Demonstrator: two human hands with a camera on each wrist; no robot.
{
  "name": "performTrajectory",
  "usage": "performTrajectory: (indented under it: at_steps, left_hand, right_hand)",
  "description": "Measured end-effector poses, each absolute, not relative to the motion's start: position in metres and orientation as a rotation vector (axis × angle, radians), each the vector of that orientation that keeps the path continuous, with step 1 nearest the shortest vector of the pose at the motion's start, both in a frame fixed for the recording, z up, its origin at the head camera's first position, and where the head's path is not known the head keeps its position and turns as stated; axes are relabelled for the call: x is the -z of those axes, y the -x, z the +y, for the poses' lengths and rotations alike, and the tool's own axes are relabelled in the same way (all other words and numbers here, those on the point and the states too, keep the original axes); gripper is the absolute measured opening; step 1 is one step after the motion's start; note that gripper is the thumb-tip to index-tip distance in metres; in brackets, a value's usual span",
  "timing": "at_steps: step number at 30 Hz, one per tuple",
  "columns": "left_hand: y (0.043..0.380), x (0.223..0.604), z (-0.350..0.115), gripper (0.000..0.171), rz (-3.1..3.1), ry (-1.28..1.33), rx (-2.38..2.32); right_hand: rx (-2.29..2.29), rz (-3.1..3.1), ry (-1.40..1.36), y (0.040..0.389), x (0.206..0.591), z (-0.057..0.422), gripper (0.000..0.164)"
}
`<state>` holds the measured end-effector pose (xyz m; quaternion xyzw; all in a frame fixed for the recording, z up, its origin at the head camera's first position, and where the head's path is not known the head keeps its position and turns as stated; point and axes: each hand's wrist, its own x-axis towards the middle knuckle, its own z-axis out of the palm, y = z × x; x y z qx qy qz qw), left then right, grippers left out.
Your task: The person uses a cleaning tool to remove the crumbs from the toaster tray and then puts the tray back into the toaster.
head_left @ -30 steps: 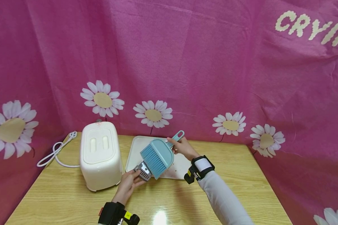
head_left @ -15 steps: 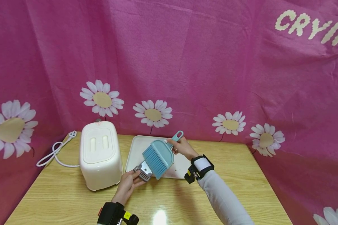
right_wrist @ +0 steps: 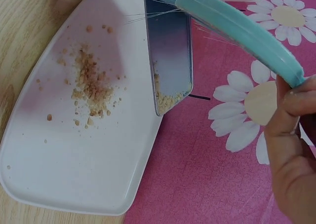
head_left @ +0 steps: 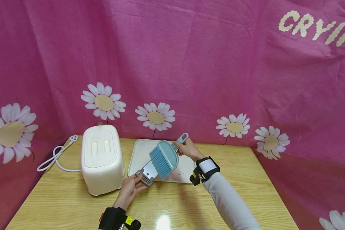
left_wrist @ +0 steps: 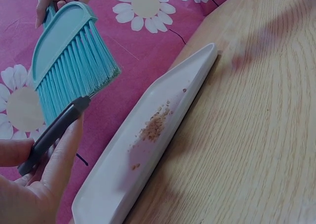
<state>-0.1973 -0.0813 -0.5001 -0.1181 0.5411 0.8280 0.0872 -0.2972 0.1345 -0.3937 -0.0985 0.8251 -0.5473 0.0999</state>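
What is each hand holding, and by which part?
The left hand pinches the metal tray by its grey slotted end. The right hand grips the blue brush by its handle, close to the bristled head.

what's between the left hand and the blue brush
In the head view, the slim metal tray: the left hand pinches one end, and the blue brush overlaps the other.

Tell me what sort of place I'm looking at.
Probably a staged tabletop booth: a pink flower-print cloth backs and flanks a wooden table bearing a white toaster-like appliance and a crumb-strewn tray.
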Motion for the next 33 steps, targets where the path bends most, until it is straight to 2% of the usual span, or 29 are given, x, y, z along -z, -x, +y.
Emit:
performTrajectory:
  at_steps: [33]
  left_hand:
    - [0.194, 0.505, -0.084, 0.040, 1.642, 0.346, -2.472]
  right_hand:
    - [1.585, 2.658, 0.108, 0.300, 0.393, 0.145, 0.025]
